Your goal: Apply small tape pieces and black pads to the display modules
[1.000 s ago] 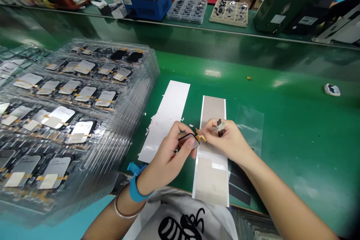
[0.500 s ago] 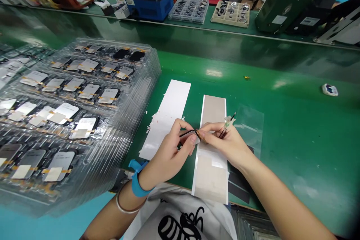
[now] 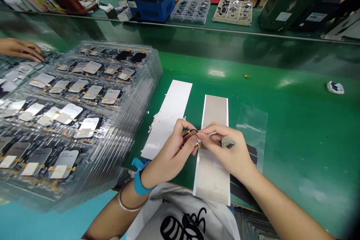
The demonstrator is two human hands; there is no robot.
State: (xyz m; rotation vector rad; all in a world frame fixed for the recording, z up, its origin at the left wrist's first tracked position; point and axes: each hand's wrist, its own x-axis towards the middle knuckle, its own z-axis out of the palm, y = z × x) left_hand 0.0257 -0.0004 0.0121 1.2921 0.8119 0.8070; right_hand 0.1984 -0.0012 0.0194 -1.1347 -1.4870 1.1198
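At far left, another person's hand (image 3: 24, 48) reaches over trays of parts, its fingers loosely extended; whether they touch anything you cannot tell. Next to it, nearer you, stands a tall stack of clear trays (image 3: 143, 93), the top one carrying rows of flat grey parts (image 3: 87, 127) with orange strips. Behind, on the raised ledge, sits a blue box (image 3: 153, 5) with a yellow-and-white top. Right of the stack, a white strip (image 3: 180, 95) lies slantwise on the green bench (image 3: 295, 131), with pale scraps scattered about its left edge. Your left hand (image 3: 171, 153), a blue band (image 3: 140, 183) at its wrist, grips a small part (image 3: 194, 132) between thumb and fingers. That part is held up in front of you, partly hidden, showing dark edging and orange bits. Your right hand (image 3: 232, 157) has thumb and forefinger closed on its right edge, above a beige strip (image 3: 216, 109); a blurred, pale object (image 3: 227, 142) with a dark end pokes out by your knuckles. Beyond are a clear film (image 3: 251, 120), dark strips (image 3: 242, 191) partly under your forearm, and a small white-rimmed piece (image 3: 335, 87) well apart.
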